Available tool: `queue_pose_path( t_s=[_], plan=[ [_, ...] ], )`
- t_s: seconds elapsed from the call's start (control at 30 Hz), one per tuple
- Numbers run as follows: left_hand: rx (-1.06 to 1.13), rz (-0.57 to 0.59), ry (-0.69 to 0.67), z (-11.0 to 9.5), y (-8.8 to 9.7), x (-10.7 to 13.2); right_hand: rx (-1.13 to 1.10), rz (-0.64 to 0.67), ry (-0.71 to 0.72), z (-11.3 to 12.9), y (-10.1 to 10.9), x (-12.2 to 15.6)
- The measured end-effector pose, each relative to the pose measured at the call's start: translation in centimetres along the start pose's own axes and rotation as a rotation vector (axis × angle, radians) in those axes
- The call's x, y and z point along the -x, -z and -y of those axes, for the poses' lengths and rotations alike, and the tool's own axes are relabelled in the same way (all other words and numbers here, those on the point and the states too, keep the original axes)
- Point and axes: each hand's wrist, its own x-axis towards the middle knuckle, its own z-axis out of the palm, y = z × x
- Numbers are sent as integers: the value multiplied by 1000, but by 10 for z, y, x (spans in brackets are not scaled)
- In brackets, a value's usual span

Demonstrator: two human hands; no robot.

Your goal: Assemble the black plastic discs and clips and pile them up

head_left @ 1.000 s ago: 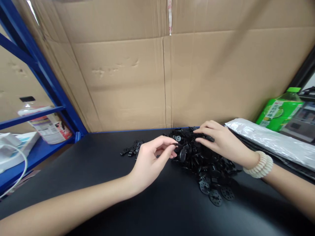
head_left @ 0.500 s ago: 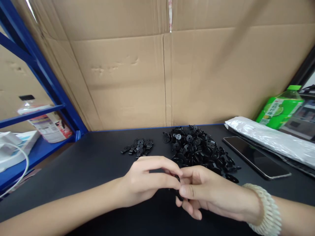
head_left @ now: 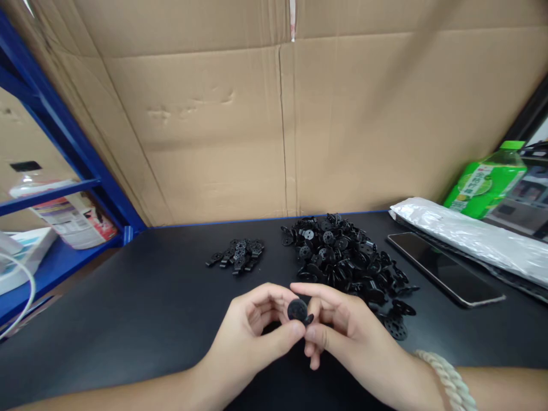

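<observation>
Between my two hands is a small round black plastic disc piece point(head_left: 297, 310) with a short tab at its lower right. My left hand point(head_left: 261, 325) pinches the disc between thumb and fingers. Thumb and fingers of my right hand point(head_left: 342, 328) close on the tab side of the same piece. Just beyond my right hand spreads a large heap of black disc pieces point(head_left: 338, 251), many with small holes. A smaller group of flat black pieces with holes point(head_left: 240, 254) lies farther left on the black table point(head_left: 171, 302).
Right of the heap lies a phone point(head_left: 445, 268), beside a silver-white plastic package point(head_left: 466, 234). A green bottle point(head_left: 486, 182) leans behind it. At left, a blue metal rack point(head_left: 72, 137) holds a labelled bottle point(head_left: 71, 217) and a white cable point(head_left: 29, 291). Cardboard point(head_left: 214, 125) walls off the back.
My left hand has turned, its thumb now showing in front, and the disc's round face has come into view. A holed disc now shows beside my right hand. The view has shifted slightly.
</observation>
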Motion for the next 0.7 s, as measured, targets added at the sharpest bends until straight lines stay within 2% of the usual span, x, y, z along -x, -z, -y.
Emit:
queue_pose_path(
  t_s=[0.17,0.4,0.53,0.7],
  plan=[
    [43,-5,0,-6,-3,4,66,2,-34,-1,-3,0],
    [-133,-117,14,-6,0,3,62,56,-123,-1,0,0],
    [-162,-92,37,-5,2,3,137,87,-170,-1,-1,4],
    [-117,-60,77,-7,-1,4,236,92,-139,2,-1,4]
  ],
)
